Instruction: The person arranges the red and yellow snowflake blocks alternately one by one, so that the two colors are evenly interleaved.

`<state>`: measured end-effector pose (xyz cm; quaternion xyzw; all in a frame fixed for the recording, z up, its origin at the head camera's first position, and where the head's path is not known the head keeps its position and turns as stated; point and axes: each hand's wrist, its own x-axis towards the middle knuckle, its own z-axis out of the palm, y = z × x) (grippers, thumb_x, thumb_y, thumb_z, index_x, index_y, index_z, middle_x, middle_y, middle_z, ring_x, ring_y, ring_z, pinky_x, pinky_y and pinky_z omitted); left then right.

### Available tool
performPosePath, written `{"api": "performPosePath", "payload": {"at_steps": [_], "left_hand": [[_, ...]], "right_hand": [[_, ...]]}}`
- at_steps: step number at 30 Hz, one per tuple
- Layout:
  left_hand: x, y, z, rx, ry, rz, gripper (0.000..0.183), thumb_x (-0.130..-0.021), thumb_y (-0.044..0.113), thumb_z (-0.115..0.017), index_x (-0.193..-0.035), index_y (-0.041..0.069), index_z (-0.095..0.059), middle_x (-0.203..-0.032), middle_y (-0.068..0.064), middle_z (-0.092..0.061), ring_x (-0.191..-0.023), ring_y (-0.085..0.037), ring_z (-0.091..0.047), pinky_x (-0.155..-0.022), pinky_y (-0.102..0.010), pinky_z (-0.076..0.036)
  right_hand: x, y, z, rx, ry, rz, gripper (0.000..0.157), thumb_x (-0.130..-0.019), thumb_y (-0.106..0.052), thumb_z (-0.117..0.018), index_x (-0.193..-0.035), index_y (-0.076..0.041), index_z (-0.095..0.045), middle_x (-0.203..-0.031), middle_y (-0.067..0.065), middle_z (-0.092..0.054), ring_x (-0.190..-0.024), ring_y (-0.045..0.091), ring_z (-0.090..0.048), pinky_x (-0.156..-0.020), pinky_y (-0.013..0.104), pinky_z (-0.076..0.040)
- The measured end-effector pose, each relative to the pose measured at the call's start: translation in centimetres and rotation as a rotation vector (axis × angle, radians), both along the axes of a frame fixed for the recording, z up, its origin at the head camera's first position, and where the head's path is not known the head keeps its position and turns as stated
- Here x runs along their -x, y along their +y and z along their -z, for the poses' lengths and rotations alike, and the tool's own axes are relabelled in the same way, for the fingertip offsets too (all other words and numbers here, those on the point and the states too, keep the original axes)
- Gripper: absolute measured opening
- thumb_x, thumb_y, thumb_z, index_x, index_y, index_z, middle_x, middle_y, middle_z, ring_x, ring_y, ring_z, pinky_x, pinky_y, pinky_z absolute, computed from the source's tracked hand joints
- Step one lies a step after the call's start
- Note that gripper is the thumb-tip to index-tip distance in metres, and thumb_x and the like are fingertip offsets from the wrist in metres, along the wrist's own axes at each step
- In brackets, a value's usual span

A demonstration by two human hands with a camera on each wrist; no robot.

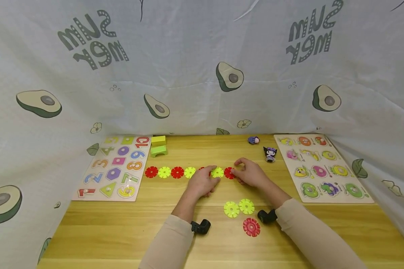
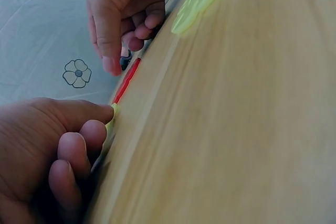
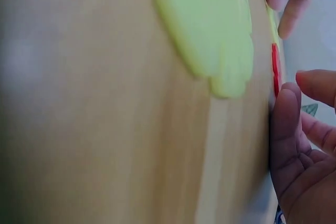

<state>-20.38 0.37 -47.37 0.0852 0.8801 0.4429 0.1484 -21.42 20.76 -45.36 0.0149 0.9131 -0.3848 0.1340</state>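
A row of flat, notched plastic discs, red and yellow by turns, crosses the table from a red disc (image 1: 151, 172) at its left end to another red disc (image 1: 229, 173) at its right end. My left hand (image 1: 202, 182) lies over part of the row, hiding much of one red disc. Its fingertips touch the yellow disc (image 1: 217, 172) beside the right-end one. My right hand (image 1: 252, 174) is at the row's right end, thumb and forefinger apart, fingertips close by the red disc (image 3: 276, 69). Nothing shows in its grasp.
Nearer me lie two yellow discs (image 1: 231, 209) and a loose red disc (image 1: 251, 227). A number puzzle board (image 1: 114, 168) and two blocks (image 1: 159, 145) stand left. At right are a fruit puzzle board (image 1: 323, 168), a small figurine (image 1: 270, 154) and a purple toy (image 1: 253, 140).
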Motion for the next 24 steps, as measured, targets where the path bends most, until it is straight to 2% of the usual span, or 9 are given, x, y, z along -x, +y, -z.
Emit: {"api": "performPosePath", "payload": {"at_steps": [7,13,17,20,24], "left_hand": [[-0.2,-0.2,0.0,0.017,0.037,0.022,0.061,-0.081,0.034,-0.069,-0.137,0.025,-0.045,-0.048,-0.001,-0.056,-0.035,-0.017,-0.052,-0.040,-0.033,-0.046],[-0.2,0.2,0.1,0.052,0.045,0.068,0.056,-0.084,0.034,-0.066,-0.136,0.025,-0.046,-0.048,0.000,-0.057,-0.035,-0.017,-0.052,-0.040,-0.033,-0.046],[0.2,1.2,0.2,0.003,0.009,0.127,0.051,-0.087,0.033,-0.064,-0.135,0.029,-0.046,-0.052,-0.002,-0.059,-0.036,-0.017,-0.053,-0.037,-0.031,-0.047],[0.6,2.1,0.2,-0.073,-0.026,0.162,0.053,-0.088,0.031,-0.063,-0.137,0.031,-0.043,-0.054,-0.004,-0.060,-0.037,-0.018,-0.054,-0.037,-0.032,-0.048],[0.8,3.2,0.0,-0.118,-0.059,0.163,0.056,-0.089,0.030,-0.063,-0.140,0.031,-0.040,-0.053,-0.007,-0.059,-0.037,-0.020,-0.054,-0.037,-0.033,-0.048]], "right_hand": [[-1.9,0.4,-0.4,0.026,0.002,-0.043,0.034,-0.088,-0.027,-0.064,-0.117,-0.013,-0.051,-0.064,0.006,-0.058,-0.052,0.020,-0.054,-0.048,0.030,-0.044],[-4.6,1.0,-0.5,0.034,0.009,-0.166,0.039,-0.082,-0.026,-0.071,-0.117,-0.016,-0.056,-0.066,0.005,-0.055,-0.050,0.017,-0.050,-0.044,0.027,-0.041],[-6.5,1.4,-0.7,0.034,0.007,-0.239,0.041,-0.077,-0.029,-0.076,-0.113,-0.018,-0.060,-0.068,0.003,-0.052,-0.051,0.015,-0.046,-0.042,0.025,-0.036],[-7.7,1.5,-0.8,0.041,-0.009,-0.282,0.042,-0.074,-0.033,-0.077,-0.111,-0.020,-0.062,-0.067,0.001,-0.051,-0.052,0.013,-0.044,-0.042,0.023,-0.034],[-8.7,1.1,-0.8,0.016,-0.009,-0.361,0.043,-0.074,-0.036,-0.077,-0.112,-0.022,-0.063,-0.063,-0.002,-0.051,-0.050,0.010,-0.044,-0.043,0.022,-0.035]]}}
